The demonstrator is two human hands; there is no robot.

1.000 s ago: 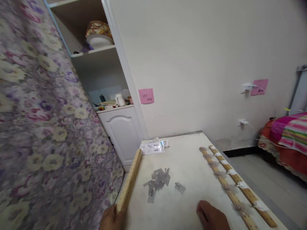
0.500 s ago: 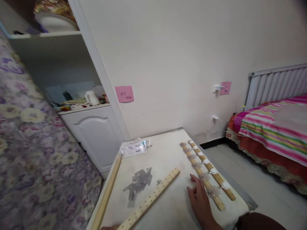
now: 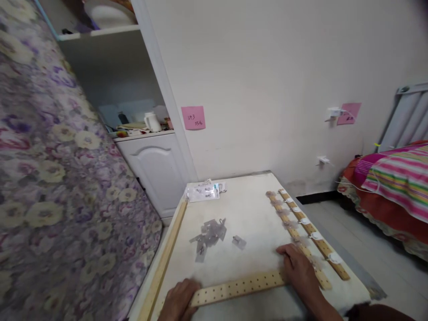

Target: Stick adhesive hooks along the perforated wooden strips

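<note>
A wooden strip with rows of holes (image 3: pixel 239 287) lies crosswise near the front of the white-topped table (image 3: pixel 240 214). My left hand (image 3: pixel 180 296) grips its left end, fingers curled round it. At the other end, my right hand (image 3: pixel 299 269) is closed over the strip and hides that tip. Beyond the strip is a pile of clear grey adhesive hooks (image 3: pixel 209 236), with a single clear hook (image 3: pixel 239 242) apart on its right. Right of my right hand lie a strip bearing clear hooks (image 3: pixel 290 229) and another bearing white hooks (image 3: pixel 316 236).
A plain wooden bar (image 3: pixel 167 254) runs along the table's left edge. Printed packets (image 3: pixel 202 191) lie at the far left corner. A floral curtain (image 3: pixel 76 178) and a white cabinet (image 3: pixel 160 165) stand left; a bed (image 3: pixel 394 178) is at the right.
The holed strip has swung from slanting to nearly crosswise, and my left hand has come further into view. My right hand has closed on its right end. The view has shifted left.
</note>
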